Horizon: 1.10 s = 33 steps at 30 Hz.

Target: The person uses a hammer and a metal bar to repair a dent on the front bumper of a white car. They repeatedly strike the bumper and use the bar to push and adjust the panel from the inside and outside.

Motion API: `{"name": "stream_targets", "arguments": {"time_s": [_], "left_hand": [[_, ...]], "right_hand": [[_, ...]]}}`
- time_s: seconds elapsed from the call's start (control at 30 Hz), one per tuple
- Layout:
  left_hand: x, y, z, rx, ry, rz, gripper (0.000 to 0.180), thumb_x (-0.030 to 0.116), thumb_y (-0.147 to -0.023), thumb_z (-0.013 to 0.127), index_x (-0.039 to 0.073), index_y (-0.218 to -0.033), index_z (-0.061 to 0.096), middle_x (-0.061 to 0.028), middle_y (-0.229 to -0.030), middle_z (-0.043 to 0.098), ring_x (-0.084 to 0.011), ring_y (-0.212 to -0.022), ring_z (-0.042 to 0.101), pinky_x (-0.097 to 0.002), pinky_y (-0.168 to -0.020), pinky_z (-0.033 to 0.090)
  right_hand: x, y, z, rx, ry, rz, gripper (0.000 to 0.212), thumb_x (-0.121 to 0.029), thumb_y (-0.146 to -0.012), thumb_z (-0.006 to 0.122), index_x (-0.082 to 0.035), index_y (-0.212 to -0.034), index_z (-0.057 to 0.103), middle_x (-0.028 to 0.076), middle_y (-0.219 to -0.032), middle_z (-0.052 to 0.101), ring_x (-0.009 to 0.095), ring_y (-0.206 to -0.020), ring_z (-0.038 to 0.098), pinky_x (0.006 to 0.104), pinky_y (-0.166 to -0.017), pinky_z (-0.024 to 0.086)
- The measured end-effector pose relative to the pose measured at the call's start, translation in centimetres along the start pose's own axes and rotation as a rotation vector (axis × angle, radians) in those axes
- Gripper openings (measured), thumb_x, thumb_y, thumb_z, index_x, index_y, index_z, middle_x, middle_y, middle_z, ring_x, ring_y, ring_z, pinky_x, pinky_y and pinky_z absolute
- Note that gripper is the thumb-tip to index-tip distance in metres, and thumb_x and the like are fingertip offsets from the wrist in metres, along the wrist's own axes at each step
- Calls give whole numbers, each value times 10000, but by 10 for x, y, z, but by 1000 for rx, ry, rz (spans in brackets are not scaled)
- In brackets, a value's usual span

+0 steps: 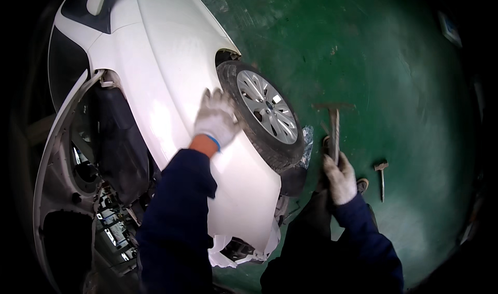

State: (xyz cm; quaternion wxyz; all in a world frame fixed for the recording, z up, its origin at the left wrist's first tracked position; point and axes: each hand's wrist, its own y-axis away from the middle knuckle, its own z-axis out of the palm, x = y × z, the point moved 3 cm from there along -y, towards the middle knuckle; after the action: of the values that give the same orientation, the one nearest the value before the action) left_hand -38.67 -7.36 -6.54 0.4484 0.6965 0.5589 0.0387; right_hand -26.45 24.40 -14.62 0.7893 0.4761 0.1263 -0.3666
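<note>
My left hand [218, 118], in a pale work glove, lies with fingers apart against the white car's body panel [179, 89], just above the wheel arch. Beside it is the wheel [267, 107], a black tyre around a silver spoked rim. My right hand [341, 179], also gloved, is closed around the handle of a hammer [335, 130]. The hammer points away from me, its long narrow head at the far end, apart from the car and over the green floor. Contact between my left palm and the panel is hidden.
A second, smaller hammer [382, 179] lies on the green floor [394, 117] to the right of my shoes. Left of my left arm stands an opened panel [54, 182] with large cut-outs. Torn white bodywork [224, 252] sticks out at the car's near end.
</note>
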Motion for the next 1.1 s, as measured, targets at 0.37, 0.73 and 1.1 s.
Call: {"name": "stream_targets", "arguments": {"time_s": [0.37,0.73,1.1], "left_hand": [[65,73,-2,-92,59,250,837,566,-963,556,-95,-1469,468,-264,-1539,446,-404,-1480,331,-554,-1270,175],[64,69,-3,-103,86,232,811,545,-965,541,-86,-1472,475,-250,-1538,461,-405,-1479,338,-557,-1263,188],[69,70,4,-87,104,244,812,556,-957,553,-82,-1455,487,-249,-1532,466,-391,-1482,340,-590,-1258,181]], "right_hand": [[24,-48,116,-254,230,444,369,-301,-1028,636,-2,-1222,543,7,-686,525,94,-462,468,287,-392,390],[-30,-89,101,-27,204,285,361,-330,-1047,629,12,-1136,554,6,-684,563,76,-497,474,271,-452,417],[-9,-77,98,-134,240,448,343,-362,-1029,646,-30,-1064,569,3,-617,522,106,-399,461,263,-357,382]]}}
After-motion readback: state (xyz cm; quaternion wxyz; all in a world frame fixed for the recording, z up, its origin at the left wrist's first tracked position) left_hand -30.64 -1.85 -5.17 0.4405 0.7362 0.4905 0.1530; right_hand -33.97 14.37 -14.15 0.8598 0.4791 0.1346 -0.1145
